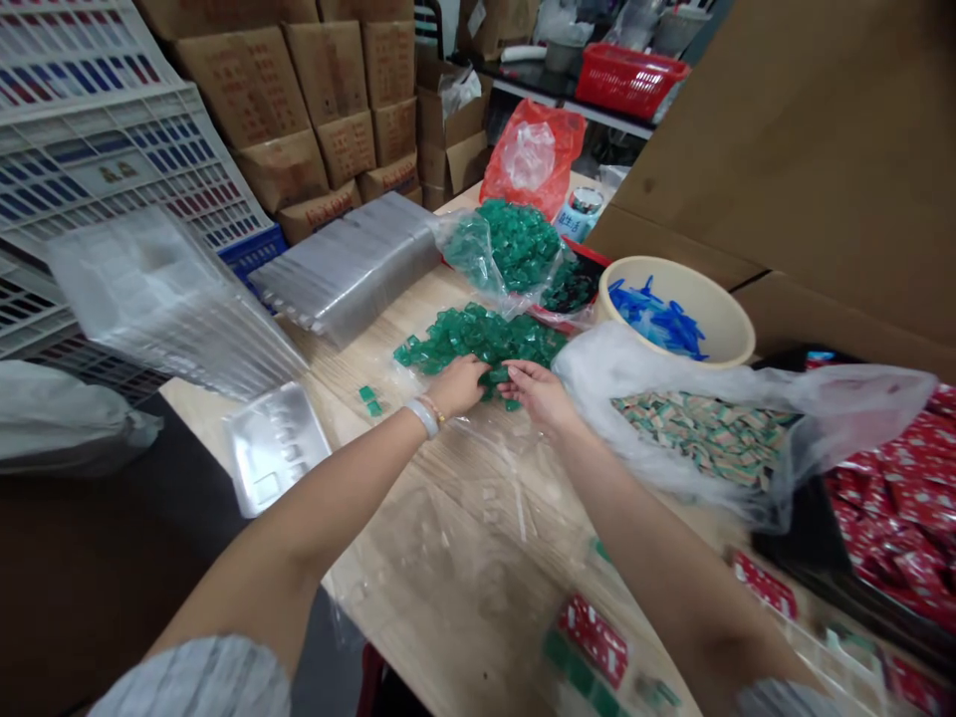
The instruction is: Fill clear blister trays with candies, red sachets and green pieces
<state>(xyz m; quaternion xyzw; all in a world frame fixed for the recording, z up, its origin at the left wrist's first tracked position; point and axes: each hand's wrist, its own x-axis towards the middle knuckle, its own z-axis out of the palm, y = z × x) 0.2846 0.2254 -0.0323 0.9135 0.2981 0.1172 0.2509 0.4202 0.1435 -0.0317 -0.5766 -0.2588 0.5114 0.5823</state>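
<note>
A heap of small shiny green pieces (478,334), perhaps wrapped packets, lies on the wooden table (440,498). At its near edge my left hand (457,386) has its fingers curled down and closed among the pieces; what they hold is hidden. Close beside it, my right hand (542,396) pinches a green piece between thumb and fingers. Two loose green pieces (369,400) lie apart to the left. Behind the heap, a clear plastic bag (467,249) holds more of the same green pieces.
Stacked clear trays (179,299) and a single tray (276,448) are on the left. To the right stand a cream bowl (679,299) of blue items and a bag of striped packets (706,428). Red packets (903,508) lie farther right; cardboard cartons (329,90) rise behind.
</note>
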